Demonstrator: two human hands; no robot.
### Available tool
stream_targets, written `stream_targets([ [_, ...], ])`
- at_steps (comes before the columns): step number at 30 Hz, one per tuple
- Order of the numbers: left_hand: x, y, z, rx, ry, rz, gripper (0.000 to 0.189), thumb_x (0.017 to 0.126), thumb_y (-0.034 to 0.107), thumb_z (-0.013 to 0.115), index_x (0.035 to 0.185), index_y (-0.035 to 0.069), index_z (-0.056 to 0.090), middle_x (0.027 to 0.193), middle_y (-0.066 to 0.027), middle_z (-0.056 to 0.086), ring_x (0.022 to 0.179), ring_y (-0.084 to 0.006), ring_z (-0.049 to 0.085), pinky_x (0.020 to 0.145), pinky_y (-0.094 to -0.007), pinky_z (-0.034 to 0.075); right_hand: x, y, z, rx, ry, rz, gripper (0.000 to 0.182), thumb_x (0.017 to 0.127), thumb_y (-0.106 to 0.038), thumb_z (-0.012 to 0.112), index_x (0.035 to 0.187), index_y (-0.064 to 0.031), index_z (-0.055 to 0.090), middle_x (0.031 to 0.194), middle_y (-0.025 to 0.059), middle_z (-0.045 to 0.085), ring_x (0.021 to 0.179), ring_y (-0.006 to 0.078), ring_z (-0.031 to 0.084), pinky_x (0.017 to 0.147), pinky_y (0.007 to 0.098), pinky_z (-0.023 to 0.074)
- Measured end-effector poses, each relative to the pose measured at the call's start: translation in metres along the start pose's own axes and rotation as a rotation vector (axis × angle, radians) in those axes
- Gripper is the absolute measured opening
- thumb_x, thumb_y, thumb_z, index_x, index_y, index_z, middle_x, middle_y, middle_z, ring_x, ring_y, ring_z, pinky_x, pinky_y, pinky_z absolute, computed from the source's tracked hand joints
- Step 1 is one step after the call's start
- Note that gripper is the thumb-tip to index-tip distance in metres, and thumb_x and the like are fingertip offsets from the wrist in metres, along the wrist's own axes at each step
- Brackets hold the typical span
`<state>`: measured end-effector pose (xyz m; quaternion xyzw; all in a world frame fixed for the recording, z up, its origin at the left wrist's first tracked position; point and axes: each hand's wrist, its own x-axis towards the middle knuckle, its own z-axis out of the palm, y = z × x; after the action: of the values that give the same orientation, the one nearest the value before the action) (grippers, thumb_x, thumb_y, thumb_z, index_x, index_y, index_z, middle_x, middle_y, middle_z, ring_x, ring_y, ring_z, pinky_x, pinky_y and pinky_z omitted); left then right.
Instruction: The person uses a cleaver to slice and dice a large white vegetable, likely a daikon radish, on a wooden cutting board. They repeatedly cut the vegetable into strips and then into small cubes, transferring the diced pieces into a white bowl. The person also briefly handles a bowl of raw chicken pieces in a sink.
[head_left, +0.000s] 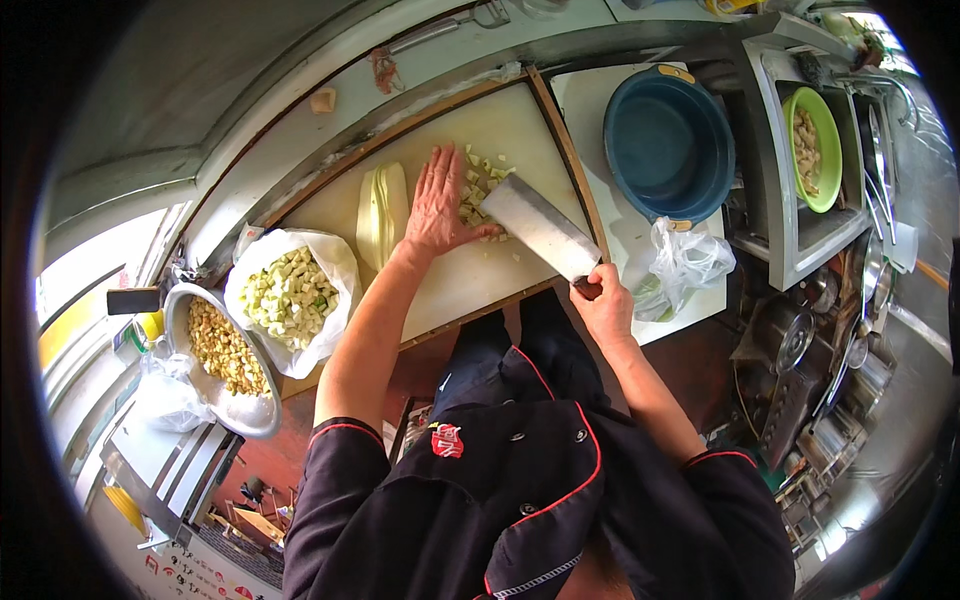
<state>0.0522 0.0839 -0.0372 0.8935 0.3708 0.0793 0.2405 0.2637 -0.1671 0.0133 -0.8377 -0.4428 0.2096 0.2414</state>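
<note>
My right hand (606, 306) grips the dark handle of a cleaver (541, 227), whose broad blade points up and left over the cutting board (442, 292). The blade's front end is beside a heap of diced pale-green vegetable (472, 196). My left hand (435, 202) lies palm down along the heap's left side, fingers stretched and thumb spread toward the blade. What lies beneath that palm is hidden. To its left on the board rests a stack of long pale vegetable slices (381, 214). A container lined with a white plastic bag (341, 262) holds more diced vegetable (289, 296).
At left, a metal basin (225, 416) holds brownish diced food. A deep blue tub (667, 142) and a clear plastic bag (686, 262) stand right of the board's wooden edge (566, 161). Farther right are a green bowl (829, 169) in a metal frame and several pots.
</note>
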Motion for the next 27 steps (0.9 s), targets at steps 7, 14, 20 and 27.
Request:
stream_targets([
  [7,0.01,0.015,0.044,-0.145,0.052,0.057,0.131,0.063,0.072,0.083,0.156,-0.002,0.03,0.16,-0.0248,0.034,0.153,-0.0443,0.024,0.125,-0.0531,0.024,0.033,-0.018,0.037,0.351,-0.014,0.141,0.029,0.087,-0.011,0.08,0.11,-0.0044,0.064,0.086,0.0127,0.076,0.083,0.0237,0.077,0.072,0.0336,0.0585],
  [14,-0.039,0.023,0.039,-0.121,0.065,-0.062,0.151,0.044,0.071,0.09,0.159,0.001,0.022,0.164,-0.0245,0.025,0.154,-0.0429,0.022,0.125,-0.0556,0.021,0.014,-0.023,0.048,0.477,-0.177,0.19,0.022,0.089,-0.013,0.078,0.104,-0.0013,0.066,0.084,0.0141,0.076,0.08,0.0209,0.077,0.072,0.0328,0.0573],
  [20,-0.023,0.013,0.045,-0.056,0.061,-0.104,0.156,0.038,0.066,0.094,0.16,0.001,0.022,0.165,-0.024,0.024,0.155,-0.0437,0.019,0.126,-0.0564,0.017,0.011,0.024,0.043,0.575,-0.29,0.356,0.024,0.099,-0.019,0.067,0.088,0.0,0.057,0.069,0.0045,0.065,0.058,0.0137,0.06,0.056,0.0302,0.0499],
  [27,-0.002,0.028,0.059,-0.141,0.188,-0.024,0.12,0.063,0.07,0.084,0.151,0.0,0.04,0.155,-0.0248,0.041,0.147,-0.0456,0.034,0.122,-0.0572,0.028,0.008,0.01,0.082,0.851,-0.311,0.605,0.026,0.102,-0.025,0.066,0.091,-0.0039,0.057,0.063,0.0007,0.054,0.048,0.0097,0.049,0.042,0.0279,0.0423],
])
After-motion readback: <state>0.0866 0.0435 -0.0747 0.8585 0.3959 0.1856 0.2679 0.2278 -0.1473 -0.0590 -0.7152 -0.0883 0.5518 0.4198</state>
